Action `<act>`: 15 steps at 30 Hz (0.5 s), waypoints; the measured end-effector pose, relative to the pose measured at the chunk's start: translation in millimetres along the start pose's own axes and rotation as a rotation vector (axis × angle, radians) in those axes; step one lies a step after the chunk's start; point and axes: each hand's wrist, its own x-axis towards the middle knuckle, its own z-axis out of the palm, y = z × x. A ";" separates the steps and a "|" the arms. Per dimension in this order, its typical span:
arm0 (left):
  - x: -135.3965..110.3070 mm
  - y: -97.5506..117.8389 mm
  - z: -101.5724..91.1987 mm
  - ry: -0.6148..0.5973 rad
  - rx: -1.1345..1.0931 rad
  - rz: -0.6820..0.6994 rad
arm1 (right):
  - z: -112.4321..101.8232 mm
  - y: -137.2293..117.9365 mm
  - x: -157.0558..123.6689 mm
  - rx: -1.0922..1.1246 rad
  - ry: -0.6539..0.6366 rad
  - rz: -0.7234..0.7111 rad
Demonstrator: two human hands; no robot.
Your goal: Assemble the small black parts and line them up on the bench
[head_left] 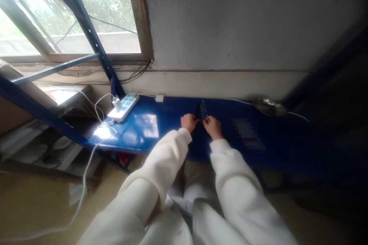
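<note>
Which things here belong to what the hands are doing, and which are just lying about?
In hand: dark strip, pinched between left hand and right hand; blue shelf under it.
Lying about: power strip, white plug, metal bowl, white cable.

White power strip (one plug in), small white adapter, metal bowl, window

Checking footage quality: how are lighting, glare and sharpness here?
Head view: window blown out upper left; sun glare on the shelf beside the power strip; right side sinks into deep shadow; a pixelated patch beside the right hand; the dark strip it and the left hand pinch is soft.
</note>
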 end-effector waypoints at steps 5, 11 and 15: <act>-1.3 -0.4 1.0 -0.014 0.096 0.018 | -2.7 -5.6 -4.9 -0.092 -0.011 0.005; -5.6 -1.1 1.9 0.018 0.133 0.007 | -3.3 -7.1 -7.3 -0.121 0.000 0.018; -18.4 1.0 -4.6 0.102 0.232 0.191 | -2.3 -5.8 -8.0 -0.126 0.005 0.010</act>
